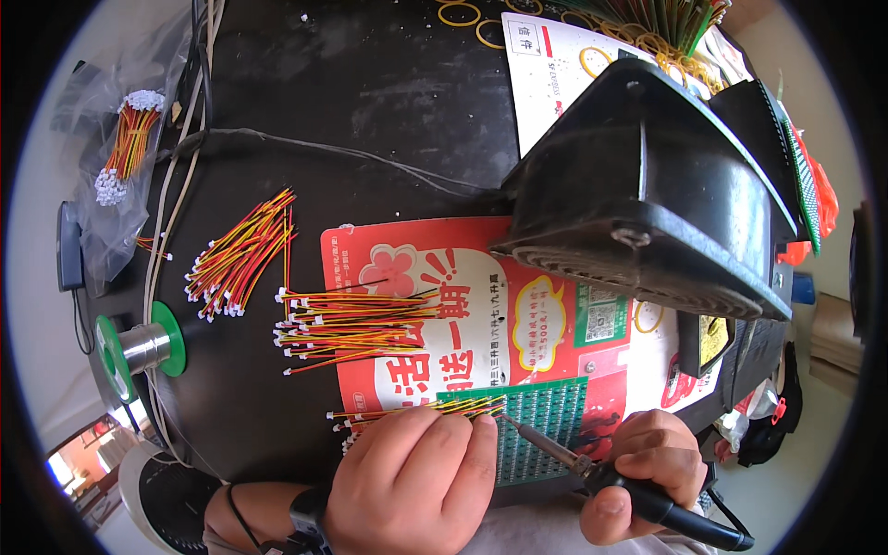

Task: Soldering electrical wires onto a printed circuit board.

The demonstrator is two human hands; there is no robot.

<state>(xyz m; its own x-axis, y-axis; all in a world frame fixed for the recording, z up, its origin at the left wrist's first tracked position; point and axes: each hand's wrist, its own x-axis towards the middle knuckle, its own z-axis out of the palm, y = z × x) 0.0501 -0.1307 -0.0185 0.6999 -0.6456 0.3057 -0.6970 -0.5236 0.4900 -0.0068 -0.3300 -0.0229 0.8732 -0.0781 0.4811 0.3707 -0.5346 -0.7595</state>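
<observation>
A soldering iron [548, 448] is gripped in my right hand [652, 462], its tip pointing left and touching or nearly touching wire ends on a green circuit board [546, 421]. My left hand [412, 481] is closed over the board's left part, fingertips beside those ends; what it pinches is hidden. From under its fingers, a row of red, black and yellow connector wires [379, 413] with white plugs sticks out leftward. More connector wires [361, 324] lie just beyond, on a red printed sheet [347, 250]. Another loose pile of wires [245, 259] rests on the black table farther left.
A large black fan [638, 185] stands at right, beyond the iron. Near it sits a yellow sponge [713, 339] in a black holder. A green solder spool [141, 350], cables [176, 185] and a plastic bag [97, 222] of wires are at left. Rubber bands [460, 14] lie at the back.
</observation>
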